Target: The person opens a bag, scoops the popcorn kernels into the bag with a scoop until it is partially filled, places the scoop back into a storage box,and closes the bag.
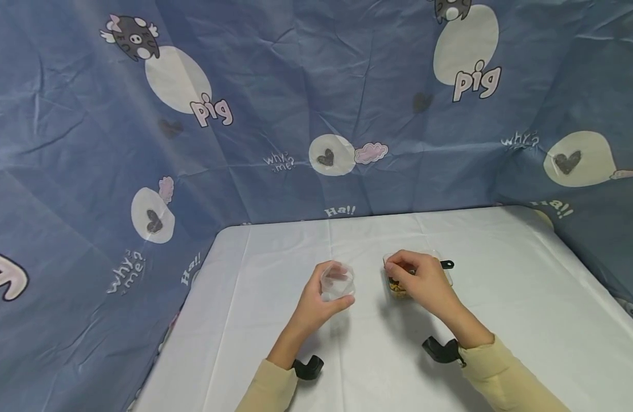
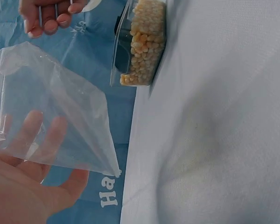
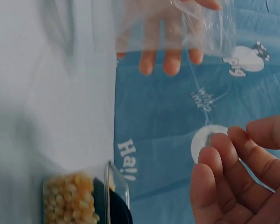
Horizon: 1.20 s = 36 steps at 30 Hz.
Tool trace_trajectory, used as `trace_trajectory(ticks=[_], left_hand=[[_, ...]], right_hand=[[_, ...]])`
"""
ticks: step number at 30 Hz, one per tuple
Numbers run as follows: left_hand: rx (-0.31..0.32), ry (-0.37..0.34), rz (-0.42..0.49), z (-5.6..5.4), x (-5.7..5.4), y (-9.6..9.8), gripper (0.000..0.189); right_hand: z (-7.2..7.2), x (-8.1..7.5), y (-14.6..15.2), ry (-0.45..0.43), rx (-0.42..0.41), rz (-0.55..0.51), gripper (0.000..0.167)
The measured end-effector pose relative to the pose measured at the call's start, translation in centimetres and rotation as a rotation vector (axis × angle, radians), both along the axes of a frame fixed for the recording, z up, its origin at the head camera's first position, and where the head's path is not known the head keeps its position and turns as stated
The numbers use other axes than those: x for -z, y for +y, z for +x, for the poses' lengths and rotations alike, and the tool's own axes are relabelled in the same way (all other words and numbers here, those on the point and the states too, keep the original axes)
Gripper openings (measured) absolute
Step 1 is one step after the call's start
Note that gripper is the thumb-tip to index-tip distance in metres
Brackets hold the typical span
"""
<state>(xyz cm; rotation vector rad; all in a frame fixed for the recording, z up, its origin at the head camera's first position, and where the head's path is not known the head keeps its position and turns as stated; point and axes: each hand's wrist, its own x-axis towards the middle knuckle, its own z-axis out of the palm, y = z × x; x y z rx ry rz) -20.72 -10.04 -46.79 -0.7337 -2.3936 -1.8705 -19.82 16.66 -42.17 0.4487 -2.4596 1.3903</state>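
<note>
My left hand (image 1: 316, 300) holds a clear plastic bag (image 1: 339, 281) near the middle of the table, its mouth spread. In the left wrist view the fingers show through the bag (image 2: 51, 102), with the thumb at its lower edge. My right hand (image 1: 427, 283) is above a clear box of corn kernels (image 1: 397, 289) and partly hides it. In the right wrist view that hand (image 3: 242, 177) has loosely bent fingers, thumb close to the index fingertip, nothing visible between them. A black handle (image 1: 447, 264) sticks out past the box's right side; its other end is hidden in the head view.
A white cloth (image 1: 275, 337) covers the table. Behind it hangs a blue printed curtain (image 1: 275, 189), which also runs along the left and right sides. Black camera mounts (image 1: 307, 367) sit at both wrists, below the sleeves' cuffs.
</note>
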Motion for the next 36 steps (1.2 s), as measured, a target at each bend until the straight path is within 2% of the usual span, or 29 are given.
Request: trace_trajectory(ticks=[7, 17, 27, 36], left_hand=[[-0.022, 0.001, -0.02, -0.2, 0.1, -0.5, 0.068], [-0.038, -0.006, -0.014, -0.5, 0.1, -1.3, 0.068], [-0.062, 0.011, -0.019, -0.5, 0.1, -1.8, 0.069], [-0.057, 0.006, -0.01, -0.7, 0.1, -2.2, 0.069]], right_hand=[[-0.4, 0.4, 1.8, -0.024, 0.056, 0.029, 0.005], [-1.1, 1.0, 3.6, 0.001, 0.098, 0.061, 0.009], [-1.8, 1.3, 4.9, 0.0, 0.129, 0.107, 0.008], [-2.4, 1.7, 6.0, -0.006, 0.148, 0.152, 0.011]])
